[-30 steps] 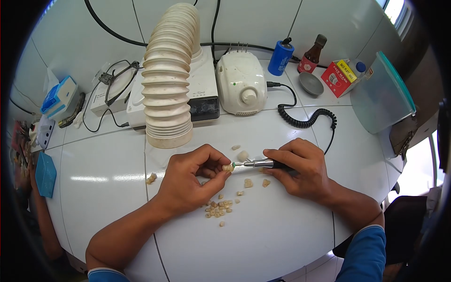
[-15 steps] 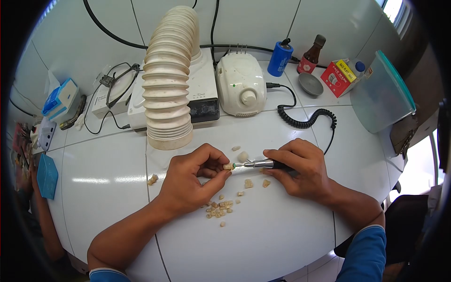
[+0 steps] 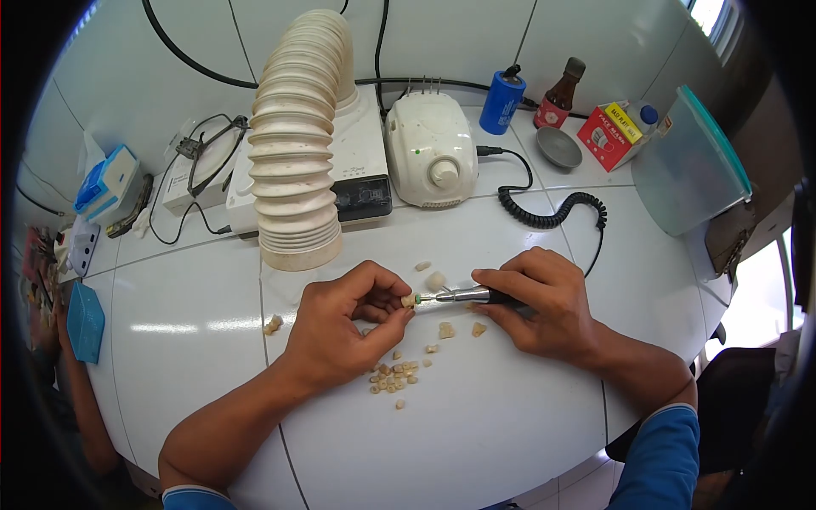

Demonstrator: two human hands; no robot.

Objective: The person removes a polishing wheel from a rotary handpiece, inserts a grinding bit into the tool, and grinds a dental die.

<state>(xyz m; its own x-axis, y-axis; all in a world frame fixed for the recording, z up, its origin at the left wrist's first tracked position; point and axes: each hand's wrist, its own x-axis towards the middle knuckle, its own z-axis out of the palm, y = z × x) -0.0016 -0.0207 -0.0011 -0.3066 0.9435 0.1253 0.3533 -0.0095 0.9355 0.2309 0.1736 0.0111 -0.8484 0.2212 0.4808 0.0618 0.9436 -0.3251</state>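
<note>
Between thumb and fingers, my left hand (image 3: 353, 319) pinches a small cream-coloured piece (image 3: 408, 301). My right hand (image 3: 544, 302) is closed around a silver and black rotary handpiece (image 3: 463, 295), whose green tip meets the right end of the piece. Below my left hand lies a cluster of small tooth-like pieces (image 3: 393, 379). Several larger pale pieces, among them a whitish one (image 3: 435, 280) and a yellowish one (image 3: 446, 330), lie around the handpiece on the white tiled table (image 3: 484, 416).
A ribbed hose (image 3: 293, 153) hangs over the table before a white control unit (image 3: 432, 149). Behind stand a blue can (image 3: 502, 102), brown bottle (image 3: 561, 93), grey bowl (image 3: 558, 148), red box (image 3: 608, 136) and plastic bin (image 3: 688, 170). A co-worker's arm (image 3: 85, 399) is at far left.
The view has shifted slightly, moving the background a little to the left. Both hands keep nearly the same pose, with the handpiece tip still at the small piece.
</note>
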